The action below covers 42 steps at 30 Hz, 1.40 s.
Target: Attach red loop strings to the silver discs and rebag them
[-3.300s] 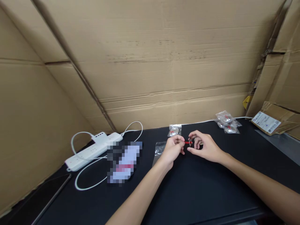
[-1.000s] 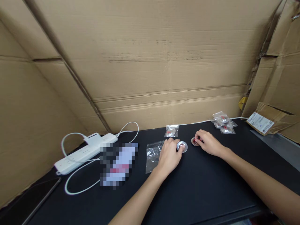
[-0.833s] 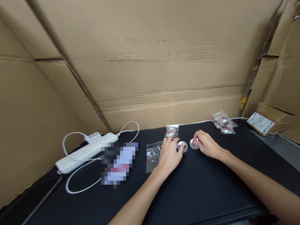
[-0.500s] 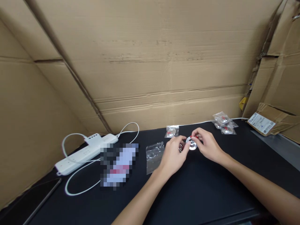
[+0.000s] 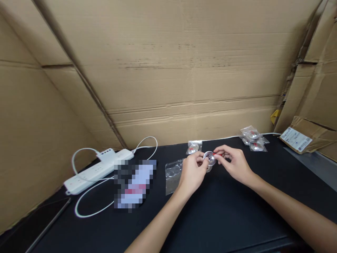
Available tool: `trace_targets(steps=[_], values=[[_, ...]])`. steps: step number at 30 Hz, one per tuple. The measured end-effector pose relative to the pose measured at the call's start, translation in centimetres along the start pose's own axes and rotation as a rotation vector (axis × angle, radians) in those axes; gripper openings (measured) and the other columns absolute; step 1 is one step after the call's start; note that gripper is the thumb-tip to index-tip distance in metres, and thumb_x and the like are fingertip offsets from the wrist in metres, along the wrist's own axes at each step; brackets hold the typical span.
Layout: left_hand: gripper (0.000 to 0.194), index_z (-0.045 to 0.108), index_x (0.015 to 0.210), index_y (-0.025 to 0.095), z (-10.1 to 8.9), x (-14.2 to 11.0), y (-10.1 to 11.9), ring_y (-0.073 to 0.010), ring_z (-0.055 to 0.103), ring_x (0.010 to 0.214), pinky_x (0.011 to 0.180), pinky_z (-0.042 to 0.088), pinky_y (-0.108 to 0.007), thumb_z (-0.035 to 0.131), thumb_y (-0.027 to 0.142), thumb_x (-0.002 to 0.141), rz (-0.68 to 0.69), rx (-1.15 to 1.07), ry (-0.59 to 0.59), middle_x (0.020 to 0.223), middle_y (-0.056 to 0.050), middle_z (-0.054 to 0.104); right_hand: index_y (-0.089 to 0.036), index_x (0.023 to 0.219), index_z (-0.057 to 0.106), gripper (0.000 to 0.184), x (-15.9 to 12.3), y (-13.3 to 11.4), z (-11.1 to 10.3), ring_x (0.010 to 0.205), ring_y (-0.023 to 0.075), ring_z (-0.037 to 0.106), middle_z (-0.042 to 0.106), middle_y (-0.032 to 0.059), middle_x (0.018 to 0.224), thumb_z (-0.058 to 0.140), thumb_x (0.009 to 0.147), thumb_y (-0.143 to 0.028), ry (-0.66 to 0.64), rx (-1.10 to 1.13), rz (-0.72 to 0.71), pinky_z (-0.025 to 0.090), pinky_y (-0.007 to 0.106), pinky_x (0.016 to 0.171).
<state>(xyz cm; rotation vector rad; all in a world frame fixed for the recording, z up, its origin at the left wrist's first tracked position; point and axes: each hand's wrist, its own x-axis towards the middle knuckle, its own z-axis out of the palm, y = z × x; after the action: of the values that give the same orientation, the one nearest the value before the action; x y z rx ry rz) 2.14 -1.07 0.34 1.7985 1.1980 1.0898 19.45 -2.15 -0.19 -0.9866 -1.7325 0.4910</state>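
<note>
My left hand (image 5: 192, 171) is closed around the left edge of a shiny silver metal disc (image 5: 210, 157) with a small hole at its centre. Its dished face is turned up towards me. In a pinch, the fingertips of my right hand (image 5: 235, 162) hold a small red piece (image 5: 217, 154) at the disc's right rim; its exact kind is too small to make out. Below the disc shows part of another pale round piece (image 5: 209, 169). A flat clear plastic bag (image 5: 173, 178) lies left of my left hand, partly covered by it.
Behind my hands lies a bagged disc with a red part (image 5: 194, 147). More bagged discs (image 5: 254, 138) are piled at the back right, near a labelled cardboard box (image 5: 300, 138). On the left are a white power strip (image 5: 100, 170), looped cable and a blurred-out object (image 5: 137, 186). Cardboard walls surround the black table.
The silver disc has shifted slightly left and tipped, showing its dished face. My right fingers have moved from its top to its right rim with the red piece. The view moved slightly.
</note>
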Motion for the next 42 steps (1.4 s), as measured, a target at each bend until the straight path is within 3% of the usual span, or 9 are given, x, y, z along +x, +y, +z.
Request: trace_targets(steps=[12, 19, 24, 33, 42], values=[[0.016, 0.066, 0.087, 0.017, 0.6, -0.4, -0.2, -0.0192, 0.068, 0.071, 0.065, 0.053, -0.029, 0.057, 0.029, 0.083, 0.009, -0.125, -0.067, 0.076, -0.005, 0.072, -0.022, 0.093, 0.071, 0.016, -0.4, 0.4, 0.2, 0.072, 0.0175, 0.06, 0.065, 0.0055, 0.083, 0.055, 0.092, -0.025, -0.016, -0.256, -0.128, 0.049, 0.029, 0.063], [0.021, 0.067, 0.089, 0.016, 0.8, -0.5, 0.0, -0.0194, 0.068, 0.073, 0.068, 0.054, -0.031, 0.059, 0.035, 0.084, 0.019, -0.16, -0.086, 0.078, -0.007, 0.072, -0.023, 0.093, 0.071, 0.017, -0.5, 0.9, 0.3, 0.072, 0.0168, 0.059, 0.062, 0.0061, 0.086, 0.054, 0.092, -0.024, -0.039, -0.253, -0.151, 0.049, 0.029, 0.062], [0.027, 0.068, 0.097, 0.015, 0.8, -0.4, 0.1, -0.0187, 0.066, 0.077, 0.067, 0.055, -0.03, 0.054, 0.037, 0.088, 0.037, -0.267, -0.11, 0.083, -0.007, 0.07, -0.022, 0.092, 0.073, 0.017, -0.3, 1.0, 0.1, 0.07, 0.0171, 0.061, 0.066, 0.0054, 0.082, 0.056, 0.09, -0.022, 0.03, -0.247, -0.148, 0.051, 0.03, 0.064], [0.02, 0.065, 0.087, 0.015, 0.9, -0.2, -0.4, -0.0156, 0.065, 0.069, 0.065, 0.055, -0.028, 0.061, 0.035, 0.084, 0.01, -0.321, -0.05, 0.08, -0.005, 0.068, -0.021, 0.091, 0.07, 0.014, -0.5, 0.3, 0.5, 0.068, 0.0164, 0.066, 0.071, 0.0045, 0.084, 0.057, 0.088, -0.024, 0.023, -0.125, -0.079, 0.055, 0.029, 0.066], [0.017, 0.062, 0.087, 0.015, 1.2, -0.2, -0.7, -0.0153, 0.066, 0.07, 0.066, 0.057, -0.029, 0.064, 0.03, 0.081, -0.008, -0.349, -0.059, 0.079, -0.004, 0.067, -0.021, 0.088, 0.068, 0.014, -0.5, 0.2, 0.3, 0.065, 0.0156, 0.061, 0.068, 0.0038, 0.08, 0.054, 0.089, -0.02, -0.005, -0.219, -0.102, 0.05, 0.028, 0.064]])
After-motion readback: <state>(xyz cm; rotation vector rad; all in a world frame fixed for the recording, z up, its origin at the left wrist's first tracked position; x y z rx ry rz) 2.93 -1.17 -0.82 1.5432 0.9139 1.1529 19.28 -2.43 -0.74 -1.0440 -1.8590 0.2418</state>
